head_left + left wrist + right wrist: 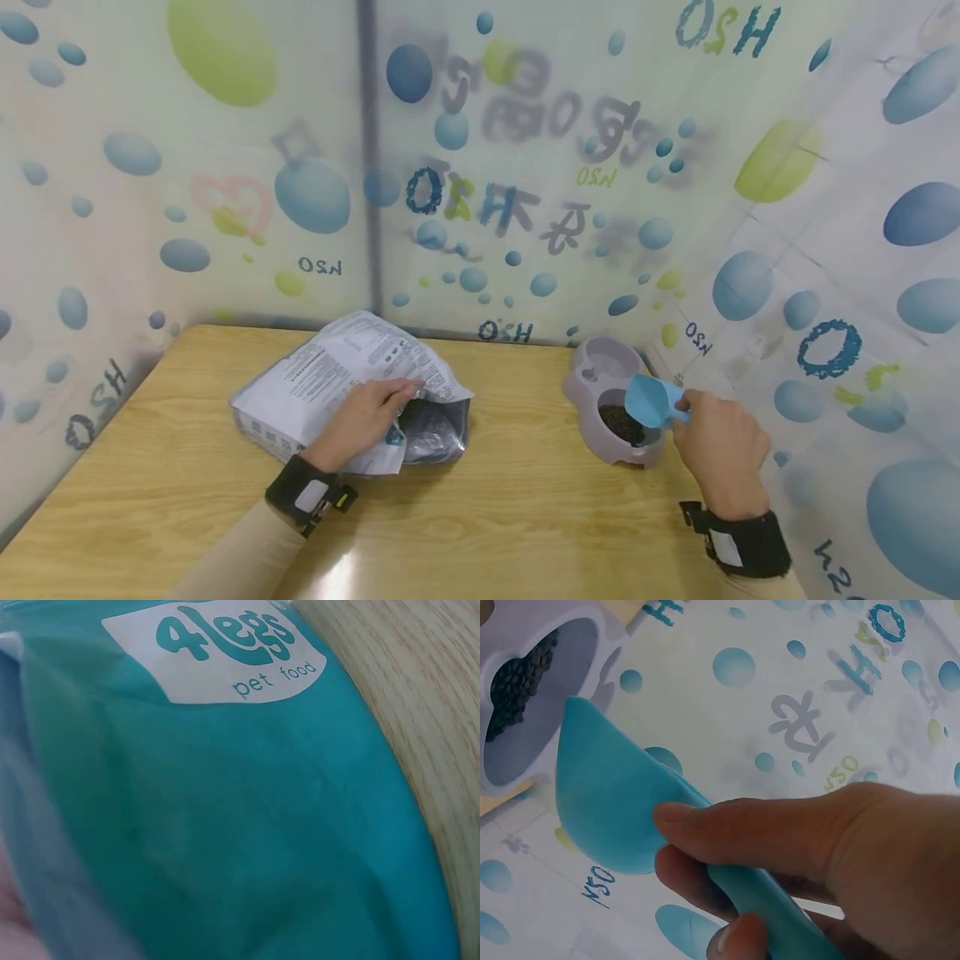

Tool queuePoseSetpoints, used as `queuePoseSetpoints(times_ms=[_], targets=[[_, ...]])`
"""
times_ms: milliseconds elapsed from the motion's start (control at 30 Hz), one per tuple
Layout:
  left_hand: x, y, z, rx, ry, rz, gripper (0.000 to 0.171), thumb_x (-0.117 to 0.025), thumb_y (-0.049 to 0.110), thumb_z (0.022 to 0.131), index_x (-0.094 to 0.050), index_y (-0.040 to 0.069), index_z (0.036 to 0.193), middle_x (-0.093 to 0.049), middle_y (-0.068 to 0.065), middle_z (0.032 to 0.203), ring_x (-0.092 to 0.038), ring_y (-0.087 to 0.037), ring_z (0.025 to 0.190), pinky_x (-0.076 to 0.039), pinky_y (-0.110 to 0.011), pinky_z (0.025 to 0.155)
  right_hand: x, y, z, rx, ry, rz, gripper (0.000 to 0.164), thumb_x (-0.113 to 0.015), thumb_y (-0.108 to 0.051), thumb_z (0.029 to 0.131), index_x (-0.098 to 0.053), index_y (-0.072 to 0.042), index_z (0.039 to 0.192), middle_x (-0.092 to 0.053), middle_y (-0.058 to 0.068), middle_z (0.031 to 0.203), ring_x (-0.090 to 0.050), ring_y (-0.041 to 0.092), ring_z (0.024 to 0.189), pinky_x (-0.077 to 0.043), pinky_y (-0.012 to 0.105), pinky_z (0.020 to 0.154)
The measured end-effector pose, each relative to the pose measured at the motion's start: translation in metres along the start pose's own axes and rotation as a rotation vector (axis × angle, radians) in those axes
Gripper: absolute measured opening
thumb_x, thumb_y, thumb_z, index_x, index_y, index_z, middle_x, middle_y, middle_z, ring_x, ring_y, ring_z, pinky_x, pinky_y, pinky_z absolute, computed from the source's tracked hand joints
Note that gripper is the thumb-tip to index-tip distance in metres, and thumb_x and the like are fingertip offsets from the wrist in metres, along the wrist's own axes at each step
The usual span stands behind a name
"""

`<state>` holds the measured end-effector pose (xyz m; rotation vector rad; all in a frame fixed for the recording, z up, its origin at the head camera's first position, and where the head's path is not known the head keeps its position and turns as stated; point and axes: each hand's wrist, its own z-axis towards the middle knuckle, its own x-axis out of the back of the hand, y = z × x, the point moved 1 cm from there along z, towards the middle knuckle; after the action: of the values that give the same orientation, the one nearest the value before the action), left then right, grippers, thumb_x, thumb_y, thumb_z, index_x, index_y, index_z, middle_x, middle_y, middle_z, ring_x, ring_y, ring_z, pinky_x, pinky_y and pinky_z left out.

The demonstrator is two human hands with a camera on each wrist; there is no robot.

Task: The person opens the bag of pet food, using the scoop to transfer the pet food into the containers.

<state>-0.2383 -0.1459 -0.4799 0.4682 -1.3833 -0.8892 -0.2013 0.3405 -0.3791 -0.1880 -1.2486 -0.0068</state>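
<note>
My right hand (723,450) grips the handle of a light blue scoop (651,402). In the right wrist view, the scoop (615,787) is tilted, its pointed lip near the rim of a pet bowl (592,645). That lilac double bowl (588,387) holds dark brown kibble (621,423) in its nearer compartment. My left hand (363,421) pinches the upper edge of an open pet food bag (322,387) lying on its side, its silvery mouth facing right. The left wrist view shows the bag's teal face (240,802) with a "4Legs pet food" label.
Both things rest on a light wooden table (517,517). Behind it and along the right hangs a pale curtain (480,275) printed with blue and green ovals. The bowl stands near the table's right edge, close to the curtain.
</note>
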Motion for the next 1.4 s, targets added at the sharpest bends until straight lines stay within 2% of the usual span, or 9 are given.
queuePoseSetpoints(times_ms=[233, 367, 433, 567, 733, 967, 1133, 1300, 1400], targets=[[-0.001, -0.002, 0.0, 0.006, -0.005, 0.012, 0.043, -0.056, 0.036, 0.125, -0.073, 0.016, 0.158, -0.047, 0.002, 0.073, -0.039, -0.007, 0.055, -0.041, -0.031, 0.058, -0.005, -0.007, -0.006, 0.009, 0.016, 0.06, 0.02, -0.084, -0.009, 0.099, -0.083, -0.002, 0.118, -0.07, 0.015, 0.077, -0.058, 0.029, 0.061, -0.042, 0.041, 0.05], [-0.001, -0.002, 0.0, 0.025, -0.008, 0.006, 0.042, -0.057, 0.037, 0.125, -0.073, 0.018, 0.158, -0.048, 0.003, 0.072, -0.04, -0.007, 0.056, -0.04, -0.028, 0.056, -0.009, -0.011, -0.008, 0.043, 0.044, 0.1, 0.019, -0.085, -0.011, 0.099, -0.084, -0.002, 0.117, -0.066, 0.01, 0.071, -0.052, 0.025, 0.058, -0.037, 0.037, 0.049], [-0.001, -0.001, 0.0, 0.027, -0.01, 0.003, 0.042, -0.057, 0.037, 0.125, -0.073, 0.018, 0.158, -0.048, 0.003, 0.072, -0.04, -0.008, 0.055, -0.04, -0.028, 0.055, -0.01, -0.013, -0.01, 0.063, 0.051, 0.121, 0.02, -0.086, -0.012, 0.1, -0.084, -0.002, 0.117, -0.068, 0.01, 0.072, -0.051, 0.024, 0.056, -0.036, 0.036, 0.049], [0.0, 0.0, -0.001, 0.017, -0.008, 0.003, 0.042, -0.057, 0.035, 0.125, -0.073, 0.017, 0.158, -0.048, 0.002, 0.073, -0.039, -0.007, 0.055, -0.04, -0.029, 0.056, -0.013, -0.019, -0.011, 0.081, 0.026, 0.145, 0.024, -0.086, -0.016, 0.102, -0.084, -0.001, 0.121, -0.068, 0.01, 0.072, -0.05, 0.023, 0.054, -0.037, 0.036, 0.048], [0.0, 0.001, -0.001, -0.003, 0.0, 0.003, 0.043, -0.056, 0.036, 0.125, -0.074, 0.015, 0.157, -0.047, 0.002, 0.073, -0.038, -0.006, 0.054, -0.04, -0.03, 0.057, -0.018, -0.029, -0.012, 0.118, -0.008, 0.149, 0.027, -0.087, -0.02, 0.103, -0.083, -0.002, 0.122, -0.058, 0.004, 0.065, -0.049, 0.021, 0.054, -0.037, 0.036, 0.049], [-0.001, 0.0, -0.001, 0.009, 0.003, 0.009, 0.042, -0.057, 0.036, 0.125, -0.074, 0.016, 0.158, -0.047, 0.002, 0.072, -0.038, -0.008, 0.055, -0.039, -0.03, 0.057, -0.022, -0.039, -0.014, 0.191, 0.0, 0.174, 0.029, -0.091, -0.025, 0.102, -0.085, -0.005, 0.122, -0.051, 0.0, 0.06, -0.045, 0.017, 0.051, -0.035, 0.033, 0.049], [-0.001, -0.001, 0.0, 0.009, 0.002, 0.009, 0.042, -0.057, 0.034, 0.125, -0.074, 0.015, 0.157, -0.047, 0.002, 0.072, -0.038, -0.008, 0.055, -0.039, -0.03, 0.056, -0.025, -0.047, -0.016, 0.251, -0.004, 0.228, 0.029, -0.094, -0.024, 0.1, -0.087, -0.007, 0.122, -0.062, -0.001, 0.065, -0.048, 0.013, 0.052, -0.037, 0.029, 0.05], [-0.001, -0.001, 0.0, 0.023, 0.0, 0.017, 0.041, -0.056, 0.035, 0.125, -0.074, 0.018, 0.158, -0.047, 0.002, 0.072, -0.038, -0.007, 0.055, -0.04, -0.029, 0.057, -0.032, -0.054, -0.017, 0.33, 0.023, 0.298, 0.026, -0.099, -0.018, 0.095, -0.087, -0.008, 0.115, -0.084, 0.006, 0.09, -0.066, 0.011, 0.064, -0.051, 0.03, 0.056], [-0.001, -0.001, 0.0, 0.02, -0.003, 0.007, 0.041, -0.056, 0.035, 0.125, -0.074, 0.018, 0.158, -0.048, 0.002, 0.072, -0.038, -0.006, 0.054, -0.04, -0.029, 0.056, -0.035, -0.058, -0.018, 0.36, 0.029, 0.315, 0.025, -0.101, -0.017, 0.093, -0.087, -0.01, 0.113, -0.087, 0.006, 0.101, -0.073, 0.014, 0.077, -0.057, 0.033, 0.065]])
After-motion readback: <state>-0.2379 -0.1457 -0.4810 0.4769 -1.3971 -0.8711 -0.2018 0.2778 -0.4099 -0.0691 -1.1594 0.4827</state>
